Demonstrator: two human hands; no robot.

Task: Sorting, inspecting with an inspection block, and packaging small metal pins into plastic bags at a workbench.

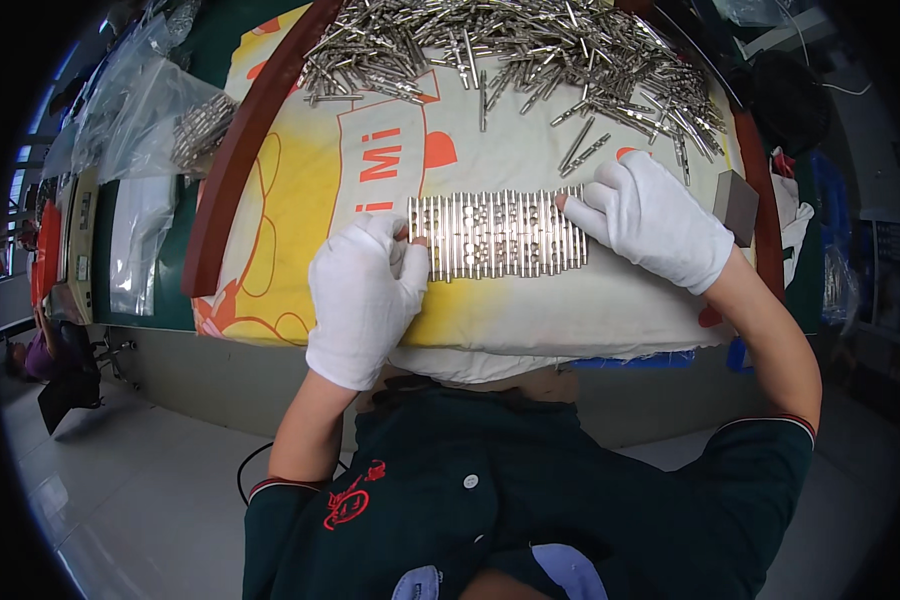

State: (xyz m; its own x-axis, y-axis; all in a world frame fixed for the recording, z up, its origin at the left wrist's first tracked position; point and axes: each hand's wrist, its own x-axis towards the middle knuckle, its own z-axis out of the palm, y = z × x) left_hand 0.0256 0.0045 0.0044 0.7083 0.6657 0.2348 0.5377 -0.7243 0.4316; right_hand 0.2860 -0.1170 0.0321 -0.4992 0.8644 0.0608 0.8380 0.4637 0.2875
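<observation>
A neat row of slim, shiny metal rods [500, 235] lies side by side on the patterned cloth, their grooves and notches lined up across the middle. At its left end my left hand [365, 290], in a white glove with bare fingertips, is closed with thumb and finger against the outermost rods. My right hand [655, 220], gloved the same way, has its fingers curled and pinched at the upper right corner of the row. Beyond the hands spreads a large loose heap of similar rods [410, 55], with two stray rods [583, 150] just above the row.
Red-brown wooden rails [255, 150] border the cloth on both sides. A grey block [736, 207] stands by the right rail. Clear plastic bags [140, 110], one with rods inside, lie at the left. Another person [55, 350] sits far off at the left.
</observation>
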